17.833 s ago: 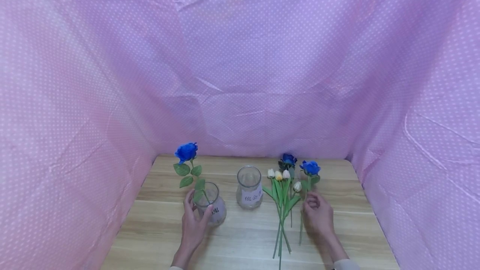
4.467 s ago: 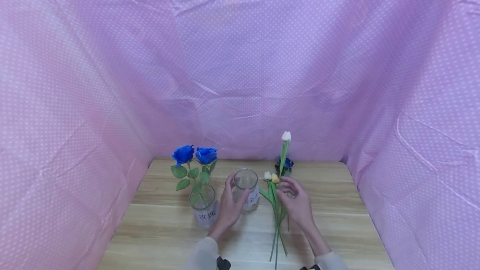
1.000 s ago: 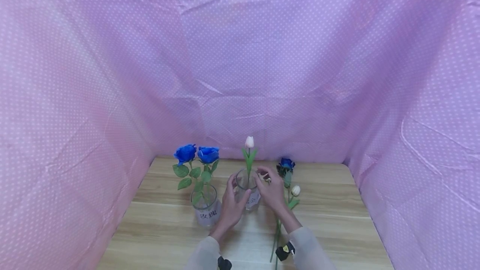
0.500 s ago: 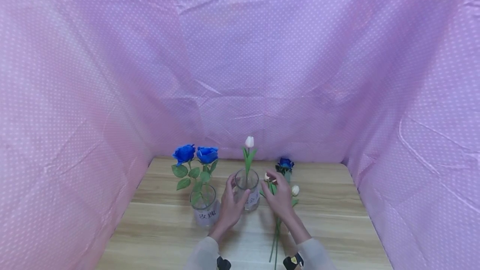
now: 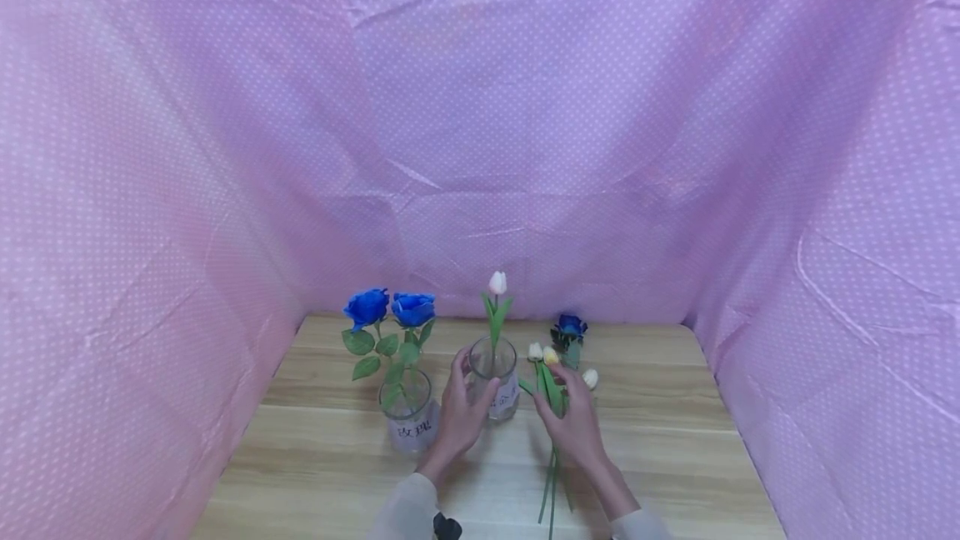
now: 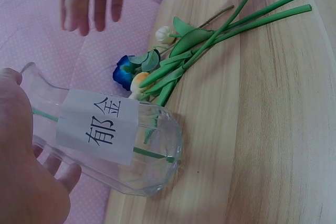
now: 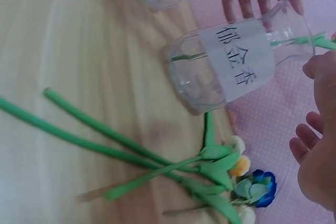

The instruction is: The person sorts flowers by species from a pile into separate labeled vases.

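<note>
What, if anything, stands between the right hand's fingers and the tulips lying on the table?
Nothing visible. The right hand is over the tulips, with open space between in the left wrist view; the vase in the left hand is off to the side.

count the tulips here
4: one tulip in the vase held by the left hand; on the table, a yellow tulip, a white tulip to its left, another white tulip to its right.

White-dotted, pink-lilac sheets (image 5: 465, 107) hang creased on three sides. Before me they enclose a pale, wood-grained tabletop (image 5: 315, 457).
</note>
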A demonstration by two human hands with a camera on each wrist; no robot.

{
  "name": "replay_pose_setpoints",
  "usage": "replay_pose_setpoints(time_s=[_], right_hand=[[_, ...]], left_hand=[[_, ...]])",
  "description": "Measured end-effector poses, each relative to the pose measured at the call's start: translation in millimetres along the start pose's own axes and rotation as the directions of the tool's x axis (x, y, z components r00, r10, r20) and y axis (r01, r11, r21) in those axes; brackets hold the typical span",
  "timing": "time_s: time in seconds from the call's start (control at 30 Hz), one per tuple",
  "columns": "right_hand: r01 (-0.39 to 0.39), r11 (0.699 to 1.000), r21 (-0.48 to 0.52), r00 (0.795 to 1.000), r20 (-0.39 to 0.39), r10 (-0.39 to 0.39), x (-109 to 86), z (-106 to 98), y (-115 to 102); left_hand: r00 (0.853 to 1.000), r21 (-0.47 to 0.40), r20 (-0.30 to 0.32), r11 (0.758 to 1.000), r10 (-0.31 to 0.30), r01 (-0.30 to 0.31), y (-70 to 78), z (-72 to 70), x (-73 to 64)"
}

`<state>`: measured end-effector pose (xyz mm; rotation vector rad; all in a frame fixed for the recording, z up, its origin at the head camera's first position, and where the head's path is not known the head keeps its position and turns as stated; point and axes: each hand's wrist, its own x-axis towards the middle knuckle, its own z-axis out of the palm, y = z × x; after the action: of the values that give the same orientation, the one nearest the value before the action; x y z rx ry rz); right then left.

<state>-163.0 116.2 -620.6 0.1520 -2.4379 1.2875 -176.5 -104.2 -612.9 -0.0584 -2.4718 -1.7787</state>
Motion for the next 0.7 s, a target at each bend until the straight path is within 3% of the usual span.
replay_pose_setpoints(time_s=[0.13, 0.3, 0.7], right_hand=[[-0.078, 0.997, -0.016, 0.996, 0.053, 0.078, -11.6, -3.0, 5.2], [-0.189, 0.981, -0.038, 0.970, 0.145, 0.193, -23.9, -3.9, 14.7], [-0.231, 0.970, -0.077, 0.954, 0.178, 0.241, -46.9, 3.0, 33.1]], left_hand=[[1.000, 0.004, -0.002, 1.000, -0.007, 0.007, 0.3, -0.3, 0.0], [1.000, 0.005, 0.001, 1.000, -0.008, 0.008, 1.5, -1.1, -0.8], [0.999, -0.012, 0.015, 0.999, -0.034, 0.034, 2.7, -0.6, -0.5]])
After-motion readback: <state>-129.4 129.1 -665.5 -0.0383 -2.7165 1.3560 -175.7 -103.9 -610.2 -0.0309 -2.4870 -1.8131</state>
